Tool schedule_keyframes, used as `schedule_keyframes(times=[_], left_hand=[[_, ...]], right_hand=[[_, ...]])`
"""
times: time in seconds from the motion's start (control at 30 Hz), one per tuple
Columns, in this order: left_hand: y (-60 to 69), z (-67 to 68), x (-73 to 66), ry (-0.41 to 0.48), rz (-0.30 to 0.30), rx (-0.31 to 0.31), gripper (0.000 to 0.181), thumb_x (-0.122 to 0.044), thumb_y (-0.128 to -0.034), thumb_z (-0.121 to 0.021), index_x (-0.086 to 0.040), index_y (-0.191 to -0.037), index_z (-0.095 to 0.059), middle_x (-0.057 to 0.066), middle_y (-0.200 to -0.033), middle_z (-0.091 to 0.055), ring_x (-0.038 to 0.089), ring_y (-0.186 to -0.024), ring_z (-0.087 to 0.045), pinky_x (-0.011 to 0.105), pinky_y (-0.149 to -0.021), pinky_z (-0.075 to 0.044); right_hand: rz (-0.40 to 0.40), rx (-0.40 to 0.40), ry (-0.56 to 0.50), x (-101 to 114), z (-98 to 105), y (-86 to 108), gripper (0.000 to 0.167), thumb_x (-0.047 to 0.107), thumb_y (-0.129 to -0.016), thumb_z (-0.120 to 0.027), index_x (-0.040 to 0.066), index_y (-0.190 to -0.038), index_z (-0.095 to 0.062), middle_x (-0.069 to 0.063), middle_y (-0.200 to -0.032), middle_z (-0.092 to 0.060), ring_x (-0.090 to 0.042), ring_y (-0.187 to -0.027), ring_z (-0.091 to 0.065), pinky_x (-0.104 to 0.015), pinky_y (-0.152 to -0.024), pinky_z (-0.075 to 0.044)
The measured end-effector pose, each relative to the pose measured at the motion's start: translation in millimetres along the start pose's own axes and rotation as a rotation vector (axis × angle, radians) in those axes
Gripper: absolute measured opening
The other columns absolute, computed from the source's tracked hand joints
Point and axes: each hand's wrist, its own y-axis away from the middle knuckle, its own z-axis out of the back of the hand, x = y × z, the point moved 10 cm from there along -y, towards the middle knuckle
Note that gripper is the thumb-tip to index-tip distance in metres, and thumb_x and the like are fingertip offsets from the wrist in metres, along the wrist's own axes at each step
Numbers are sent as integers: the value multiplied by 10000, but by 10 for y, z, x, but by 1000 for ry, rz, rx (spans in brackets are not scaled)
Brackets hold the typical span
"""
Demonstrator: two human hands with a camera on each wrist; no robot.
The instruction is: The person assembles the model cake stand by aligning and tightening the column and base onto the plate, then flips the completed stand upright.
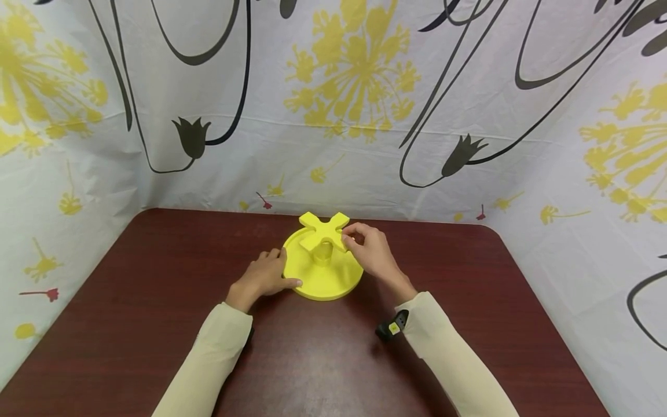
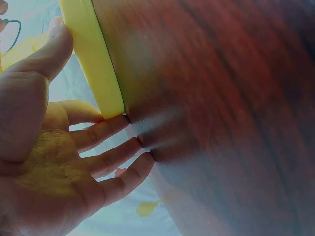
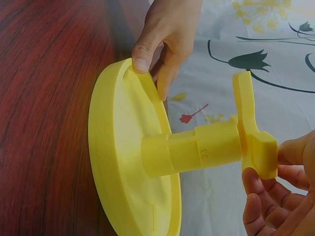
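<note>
A yellow round base (image 1: 323,284) with a raised rim lies flat on the table. From its middle rises a thick post (image 3: 197,150), marked with what looks like "33". A yellow four-armed cross-shaped top (image 1: 324,230) caps this post. My left hand (image 1: 263,274) holds the base's left edge, thumb over the rim and index finger against its side; the other fingertips touch the table in the left wrist view. With thumb and fingers, my right hand (image 1: 369,252) pinches one arm of the cross-shaped top. Whether the top is fixed to the post I cannot tell.
The dark red-brown wooden table (image 1: 130,324) has rounded far corners. A white curtain (image 1: 250,162) printed with yellow flowers and dark stems hangs behind it and along both sides. A black strap (image 1: 392,328) is on the right wrist.
</note>
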Motion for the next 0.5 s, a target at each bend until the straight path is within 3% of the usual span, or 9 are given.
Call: schedule_keyframes(times=[0.5], left_hand=[[16,10,-18,0,3,0,951,-507,-920,-659,68,-1541,-227,274,-1519,-342,468,-1377,-344,596,-1067,-350]], right_hand=[[-12,24,-22,68,-77,9,117,133,-938,-676,88,-1024,-743,-55,-966,-729,-243,-835,-660,-291,-691,-523]])
